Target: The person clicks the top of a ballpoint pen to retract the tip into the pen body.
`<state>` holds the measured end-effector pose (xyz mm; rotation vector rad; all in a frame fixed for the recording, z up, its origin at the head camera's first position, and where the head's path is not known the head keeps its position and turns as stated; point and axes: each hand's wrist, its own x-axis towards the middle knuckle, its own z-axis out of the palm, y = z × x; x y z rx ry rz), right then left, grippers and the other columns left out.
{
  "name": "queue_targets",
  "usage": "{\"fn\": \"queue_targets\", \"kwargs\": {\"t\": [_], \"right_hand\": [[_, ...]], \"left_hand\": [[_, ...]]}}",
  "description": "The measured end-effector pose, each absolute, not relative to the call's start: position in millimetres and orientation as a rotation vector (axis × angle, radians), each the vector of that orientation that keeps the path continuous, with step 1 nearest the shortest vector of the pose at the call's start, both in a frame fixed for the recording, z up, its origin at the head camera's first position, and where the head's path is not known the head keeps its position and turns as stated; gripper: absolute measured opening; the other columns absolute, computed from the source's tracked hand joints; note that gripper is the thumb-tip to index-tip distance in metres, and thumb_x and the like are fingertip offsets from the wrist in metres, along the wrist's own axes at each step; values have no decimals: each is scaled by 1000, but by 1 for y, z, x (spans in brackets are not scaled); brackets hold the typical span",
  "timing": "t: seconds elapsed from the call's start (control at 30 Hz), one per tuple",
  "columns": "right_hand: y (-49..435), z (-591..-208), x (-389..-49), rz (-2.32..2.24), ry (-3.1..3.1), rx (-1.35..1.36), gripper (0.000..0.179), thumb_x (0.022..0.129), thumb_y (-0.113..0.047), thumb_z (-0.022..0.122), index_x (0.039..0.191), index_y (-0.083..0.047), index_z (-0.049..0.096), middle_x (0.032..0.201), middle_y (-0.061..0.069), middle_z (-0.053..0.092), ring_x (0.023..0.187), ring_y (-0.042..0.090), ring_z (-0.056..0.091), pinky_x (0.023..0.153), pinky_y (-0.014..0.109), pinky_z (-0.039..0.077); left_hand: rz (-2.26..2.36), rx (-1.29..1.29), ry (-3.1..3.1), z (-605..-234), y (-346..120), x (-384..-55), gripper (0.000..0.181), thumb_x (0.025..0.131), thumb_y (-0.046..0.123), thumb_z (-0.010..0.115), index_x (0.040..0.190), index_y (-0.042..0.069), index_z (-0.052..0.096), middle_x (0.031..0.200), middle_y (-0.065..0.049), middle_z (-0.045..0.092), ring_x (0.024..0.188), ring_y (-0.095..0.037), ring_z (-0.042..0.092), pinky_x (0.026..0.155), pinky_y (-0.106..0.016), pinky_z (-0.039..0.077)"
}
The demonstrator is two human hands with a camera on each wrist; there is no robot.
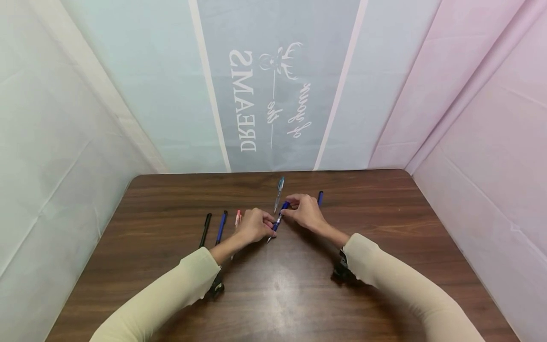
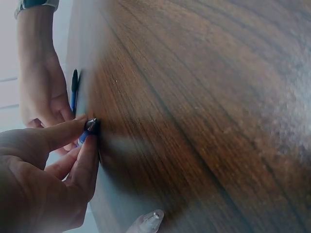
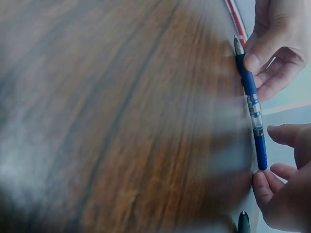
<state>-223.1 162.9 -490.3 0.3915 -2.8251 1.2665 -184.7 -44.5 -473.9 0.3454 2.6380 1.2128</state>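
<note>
Left hand (image 1: pixel 253 225) pinched the clear-windowed blue pen (image 3: pixel 254 109) near its tip, probably steadying it; right hand (image 1: pixel 308 212), loosely parted, met its far end.

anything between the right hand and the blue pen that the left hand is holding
Nothing visible: the right hand is right beside the top end of the blue pen, and no other thing shows between them. The left hand grips the pen nearer its tip.
</note>
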Motion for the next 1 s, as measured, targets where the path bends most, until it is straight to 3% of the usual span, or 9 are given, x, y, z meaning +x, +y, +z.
{"fn": "queue_targets", "kwargs": {"t": [0.43, 0.77, 1.0], "right_hand": [[151, -487, -228, 1516, -2715, 122, 38, 84, -18, 93, 117, -5, 79, 105, 10, 80, 96, 24, 78, 76, 30, 64], [144, -480, -228, 1705, -2673, 53, 36, 84, -10, 91, 117, -4, 79, 102, 9, 80, 93, 22, 79, 80, 28, 63], [145, -474, -228, 1843, -2642, 69, 38, 89, -14, 87, 125, -6, 77, 106, 7, 78, 98, 20, 76, 81, 27, 60]], "left_hand": [[1228, 330, 2629, -476, -43, -183, 29, 75, 5, 96, 99, 3, 81, 83, -1, 79, 73, -7, 73, 74, -26, 60], [1304, 253, 2581, -476, -41, -182, 28, 75, 4, 95, 98, 3, 80, 89, -3, 80, 82, -11, 75, 79, -29, 62], [1450, 172, 2469, -474, -40, -182, 30, 78, -2, 90, 105, 0, 77, 92, -6, 80, 86, -13, 76, 75, -26, 62]]}}
